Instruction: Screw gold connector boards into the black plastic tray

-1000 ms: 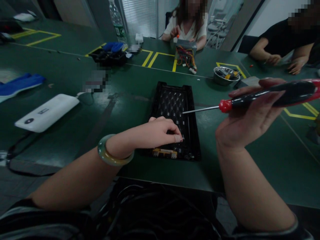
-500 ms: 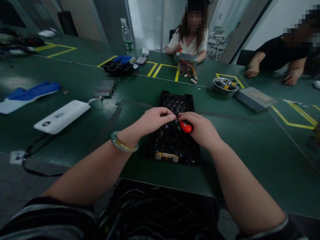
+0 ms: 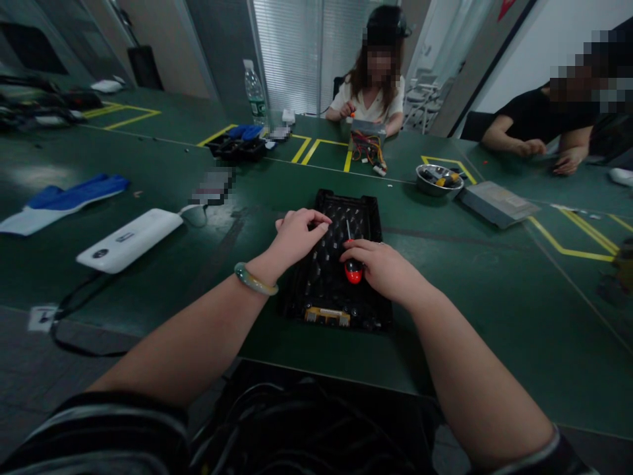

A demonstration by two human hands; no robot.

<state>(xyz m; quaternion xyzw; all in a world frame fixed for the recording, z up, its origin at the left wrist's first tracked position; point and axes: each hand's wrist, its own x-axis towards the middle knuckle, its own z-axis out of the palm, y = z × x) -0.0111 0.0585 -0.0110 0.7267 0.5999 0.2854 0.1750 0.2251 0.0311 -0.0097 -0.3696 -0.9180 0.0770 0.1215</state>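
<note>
A black plastic casing (image 3: 321, 277) with a studded inner surface lies on the table in front of me. An orange-brown circuit board (image 3: 327, 315) with a white connector sits at its near end. My right hand (image 3: 383, 267) is closed around a red and black screwdriver (image 3: 353, 272), whose thin shaft points away from me over the casing. My left hand (image 3: 301, 234) hovers above the casing's left side, thumb and forefinger slightly apart. Nothing shows between those fingers. A green bangle (image 3: 254, 280) circles my left wrist.
To the left are a white power bank (image 3: 129, 241) with a cable and a blue-white glove (image 3: 64, 201). Ahead stand a black tray (image 3: 237, 146), a bottle (image 3: 254, 95) and a metal bowl (image 3: 439, 181) of tools. A grey panel (image 3: 499, 203) lies right. Two people sit across the table.
My hands have drawn apart: the left has moved left, off the screwdriver's tip area, and the right has come slightly nearer to me with the screwdriver. The view has tilted slightly.
</note>
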